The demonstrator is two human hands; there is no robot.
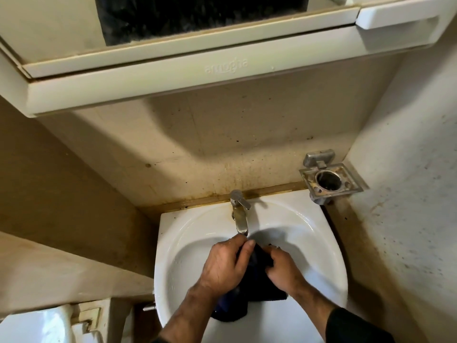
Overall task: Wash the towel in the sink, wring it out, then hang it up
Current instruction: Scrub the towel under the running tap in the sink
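Both hands work over the white sink (178, 233), bunching a dark towel (254, 290) between them just below the tap. The left hand (226, 264) curls its fingers over the upper part of the cloth; the right hand (283, 267) grips it from the other side, fingers folded in. The rest of the towel hangs down into the basin toward the near rim, wet and dark — almost black with a bluish sheen.

A chrome faucet (239, 214) stands at the back of the sink, its spout ending right above the hands; whether water runs cannot be told. To the right, fixed to the wall, a square metal holder (330, 180) with a round opening juts out over the corner of the sink. Above, a cream cabinet (173, 78) with a mirror overhangs the wall and casts a shadow on it. At lower left, part of a white toilet cistern (37, 325) shows. The beige walls are stained and speckled, with brown grime along the sink's back edge.
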